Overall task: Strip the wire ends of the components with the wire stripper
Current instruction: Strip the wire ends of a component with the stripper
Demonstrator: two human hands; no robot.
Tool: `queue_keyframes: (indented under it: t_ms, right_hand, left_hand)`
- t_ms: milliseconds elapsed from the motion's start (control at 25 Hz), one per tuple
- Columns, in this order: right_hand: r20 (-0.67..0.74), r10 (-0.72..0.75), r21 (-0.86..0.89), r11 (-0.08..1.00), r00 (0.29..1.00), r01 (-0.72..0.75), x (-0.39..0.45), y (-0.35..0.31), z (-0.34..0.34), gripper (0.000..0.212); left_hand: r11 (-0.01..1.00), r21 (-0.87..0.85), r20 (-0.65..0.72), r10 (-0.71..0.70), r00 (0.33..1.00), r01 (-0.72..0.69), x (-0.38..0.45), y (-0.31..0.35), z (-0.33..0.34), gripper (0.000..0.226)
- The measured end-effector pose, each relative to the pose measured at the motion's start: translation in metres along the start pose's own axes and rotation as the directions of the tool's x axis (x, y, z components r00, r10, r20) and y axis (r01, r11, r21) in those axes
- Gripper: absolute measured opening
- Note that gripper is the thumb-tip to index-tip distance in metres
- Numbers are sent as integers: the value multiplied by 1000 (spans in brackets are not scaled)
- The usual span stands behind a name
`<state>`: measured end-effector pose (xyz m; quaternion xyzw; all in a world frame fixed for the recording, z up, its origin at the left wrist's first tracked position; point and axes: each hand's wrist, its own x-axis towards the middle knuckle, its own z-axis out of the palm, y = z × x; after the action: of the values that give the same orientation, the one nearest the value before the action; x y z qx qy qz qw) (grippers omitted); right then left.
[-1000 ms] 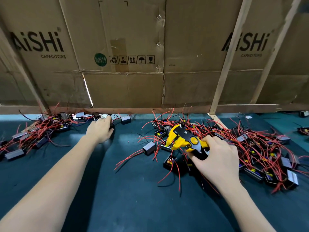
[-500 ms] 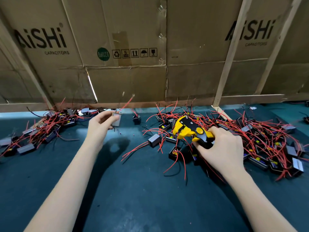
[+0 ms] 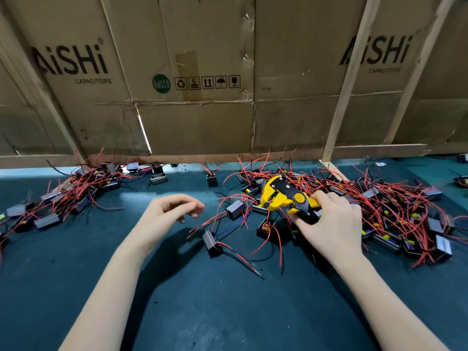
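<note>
Dark teal matting [image 3: 228, 312] covers the work surface. Above it, the left hand [image 3: 168, 211] hovers with fingers loosely spread, holding nothing. The right hand [image 3: 329, 224] grips the handles of the yellow-and-black wire stripper [image 3: 283, 196], head pointing left over the right-hand pile of components [image 3: 395, 211] with red wires. A second pile [image 3: 76, 191] lies far left. Cardboard cartons [image 3: 197, 97] and wooden battens [image 3: 347, 92] wall the rear edge.
</note>
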<state>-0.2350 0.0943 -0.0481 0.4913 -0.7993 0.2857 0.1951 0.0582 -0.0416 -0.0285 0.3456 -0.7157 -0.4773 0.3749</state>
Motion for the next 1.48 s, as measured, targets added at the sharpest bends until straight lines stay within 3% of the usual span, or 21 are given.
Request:
queue_keyframes:
  t_ms: [80,120,200,320,440,520,600,760,840,920,1040,1120,1240,1360,1400,1480]
  right_hand:
    - [-88,34,123,992,996,-23,1,-3,0,40]
    - [-107,38,251,968,993,-10,1,-5,-1,37]
    - [-105,35,573,819,994,31,2,-7,-6,34]
    - [-25,59,845,534,998,-11,3,-10,-16,29]
    - [212,-85,966,172,974,-195,1,-18,-22,41]
    - [422,-172,905,16,890,-426,-2,-28,-21,44]
    - [550,-169,835,87,818,-543,-7,-35,-16,43]
    - [568,-153,789,380,809,-482,-12,-38,-13,57]
    - [600,-184,745,484,779,-459,-11,-35,-16,64]
    - [689,-200,671,542,697,-507,-9,-30,-20,75]
    - [769,-274,618,547,578,-564,-8,-26,-28,70]
    - [774,-288,620,523,564,-585,-9,-27,-30,68]
    - [718,-229,669,488,657,-561,-10,-30,-27,65]
    - [469,-151,795,502,870,-341,-10,-31,-23,35]
    - [353,-113,805,543,929,-240,-9,-29,-22,29]
    - [84,-48,671,741,995,-21,-4,-21,-19,24]
  left_hand:
    - [998,57,-157,-20,987,29,3,-1,19,18]
    - [989,148,-157,-9,988,32,3,-3,30,17]
    - [923,385,-52,15,999,7,-1,-7,48,19]
    - [809,585,21,58,998,-59,-5,-10,63,27]
    - [822,526,64,219,974,-219,-6,-2,55,22]
    - [885,357,297,196,934,-299,-8,6,45,18]
    - [881,347,496,119,860,-322,-12,10,44,17]
    - [784,473,534,109,838,-403,-11,8,52,14]
    - [817,455,483,107,869,-353,-12,9,52,12]
    - [878,409,363,95,927,-250,-11,10,49,13]
    - [985,164,174,21,984,-50,-8,12,46,10]
    - [999,32,69,-14,998,12,-6,14,45,12]
    - [995,-96,-10,-26,1000,25,-7,18,49,15]
    - [987,-158,-13,10,1000,-12,-10,21,52,21]
    - [986,-167,-9,28,1000,-29,-10,22,53,23]
    - [980,-182,2,79,997,-78,-12,24,57,17]
